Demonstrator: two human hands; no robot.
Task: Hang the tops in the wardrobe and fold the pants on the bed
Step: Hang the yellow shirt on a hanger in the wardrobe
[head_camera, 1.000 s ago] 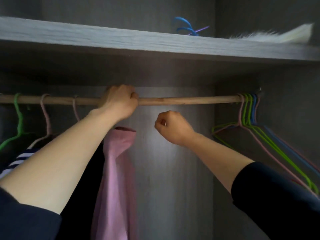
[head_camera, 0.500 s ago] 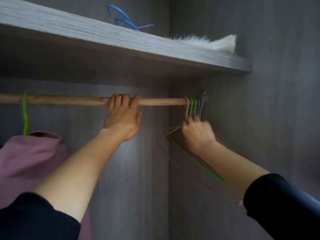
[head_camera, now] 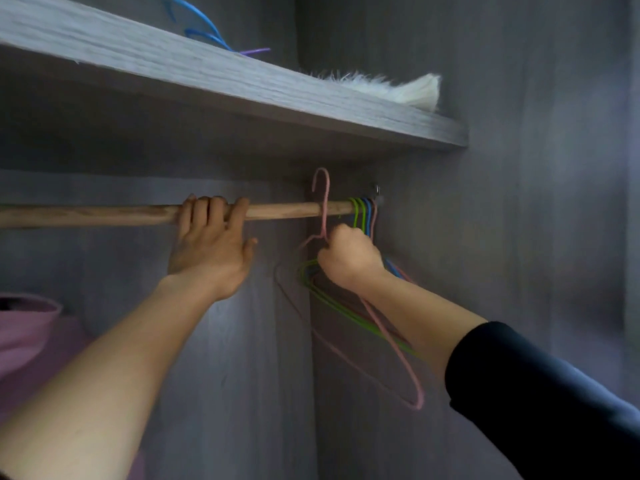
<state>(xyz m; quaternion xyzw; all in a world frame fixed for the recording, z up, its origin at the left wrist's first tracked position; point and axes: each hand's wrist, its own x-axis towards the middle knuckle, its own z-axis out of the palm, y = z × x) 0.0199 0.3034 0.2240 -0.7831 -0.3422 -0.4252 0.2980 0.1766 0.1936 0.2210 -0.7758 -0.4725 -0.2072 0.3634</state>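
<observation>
Right hand (head_camera: 349, 254): fingers closed tight round the neck of a thin pink wire hanger (head_camera: 325, 206), far right of the wardrobe. The hanger's hook stands above the round wooden rail (head_camera: 104, 214), apparently clear of it, while its body trails down and to the right below the wrist. Left hand (head_camera: 211, 244): four fingers curled over the rail near its middle, thumb spread below, apparently as a brace. The green and blue wire hangers (head_camera: 362, 211) hang bunched at the rail's right end, just beside the gripping hand. A pink top (head_camera: 31, 327) hangs at lower left. Judgement: the step in hand is fetching an empty hanger for the next top. The next move calls for drawing it out without snagging its neighbours. Pants and bed are out of view.
</observation>
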